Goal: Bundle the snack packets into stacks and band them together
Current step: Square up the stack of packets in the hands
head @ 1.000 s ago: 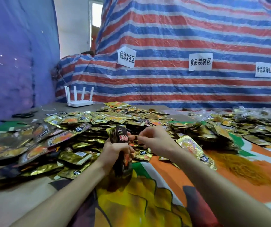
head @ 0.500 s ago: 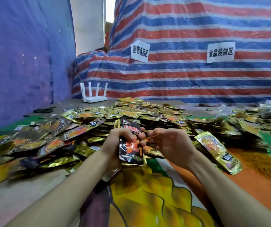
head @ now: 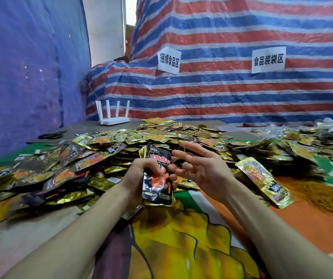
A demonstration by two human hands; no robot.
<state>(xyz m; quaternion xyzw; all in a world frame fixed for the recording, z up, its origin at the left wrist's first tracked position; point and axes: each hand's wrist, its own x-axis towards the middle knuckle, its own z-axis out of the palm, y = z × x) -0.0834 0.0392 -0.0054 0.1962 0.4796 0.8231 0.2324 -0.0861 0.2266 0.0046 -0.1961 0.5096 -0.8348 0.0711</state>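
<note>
My left hand (head: 139, 174) grips an upright stack of snack packets (head: 157, 178), a black and red packet facing me and gold ones behind. My right hand (head: 199, 168) is just to the right of the stack, palm toward me, fingers spread. A thin yellow rubber band (head: 184, 153) is stretched across those fingers, close to the stack's top right edge. A wide heap of loose gold and black packets (head: 105, 146) lies behind and to the left of my hands.
Bundled gold packets (head: 262, 182) lie at right, beside an orange pile of rubber bands (head: 320, 190). More packets (head: 310, 141) spread to the far right. A white router (head: 114, 117) stands at the table's back, scissors (head: 50, 135) at back left. Striped tarp walls close in.
My right hand has gone from curled to spread, stretching the rubber band beside the stack. My left hand has kept hold of the stack, and the view has swung left.
</note>
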